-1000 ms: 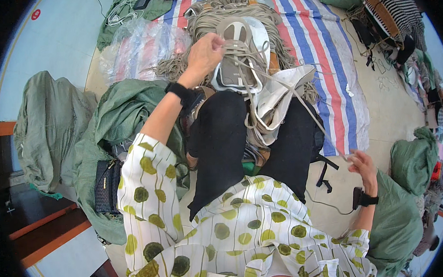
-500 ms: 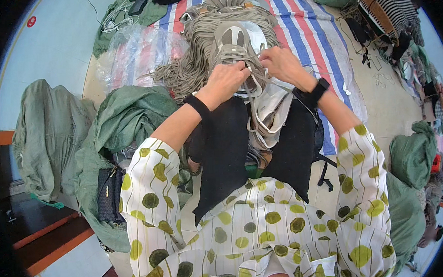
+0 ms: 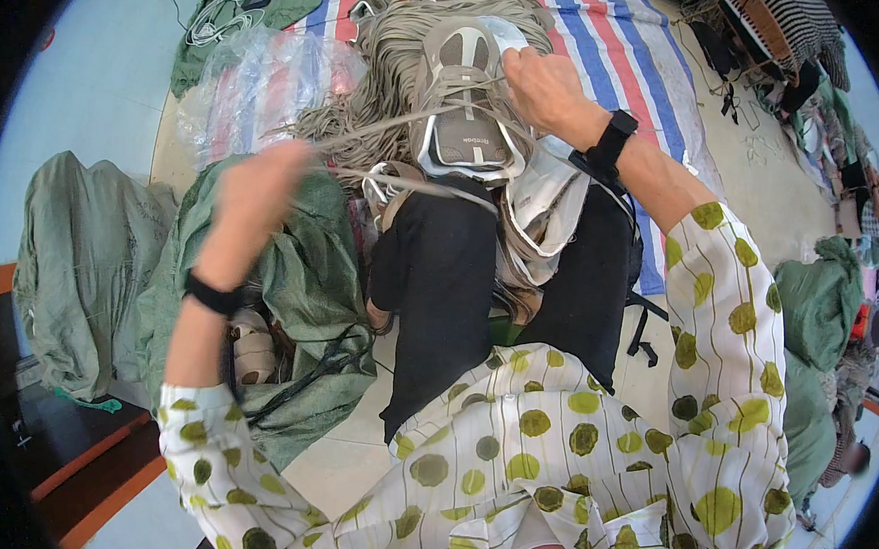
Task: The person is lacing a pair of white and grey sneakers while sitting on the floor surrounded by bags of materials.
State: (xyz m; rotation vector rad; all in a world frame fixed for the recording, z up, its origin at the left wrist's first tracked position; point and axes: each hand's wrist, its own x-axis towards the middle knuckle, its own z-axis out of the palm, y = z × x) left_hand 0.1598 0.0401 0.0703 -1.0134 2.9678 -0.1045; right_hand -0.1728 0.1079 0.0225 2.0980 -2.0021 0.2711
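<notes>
Pinching a pale lace (image 3: pixel 372 129) in my left hand (image 3: pixel 256 190), I have it drawn out taut to the left, the hand blurred so I cannot tell exactly how the fingers close, but the strand runs straight from it to the shoe. My right hand (image 3: pixel 544 85) grips the far right side of the grey shoe (image 3: pixel 462 99), fingers curled onto its upper edge by the laced front, a black wristband (image 3: pixel 611 141) just behind on that wrist. That shoe sits on my lap at the far end of my knees, toe pointing away from me, resting on my black trousers (image 3: pixel 440 274) with a second pale shoe upper (image 3: pixel 545 204) lying just to its right and nearer me. Beyond the shoe, a big heap of grey-beige laces (image 3: pixel 387 39) spreads over a striped tarp (image 3: pixel 626 46). On my left lies a green woven sack (image 3: pixel 306 281), touching my leg, with another green sack (image 3: pixel 71 264) farther left. My dotted cream sleeves (image 3: pixel 722 359) fill the near edge.
</notes>
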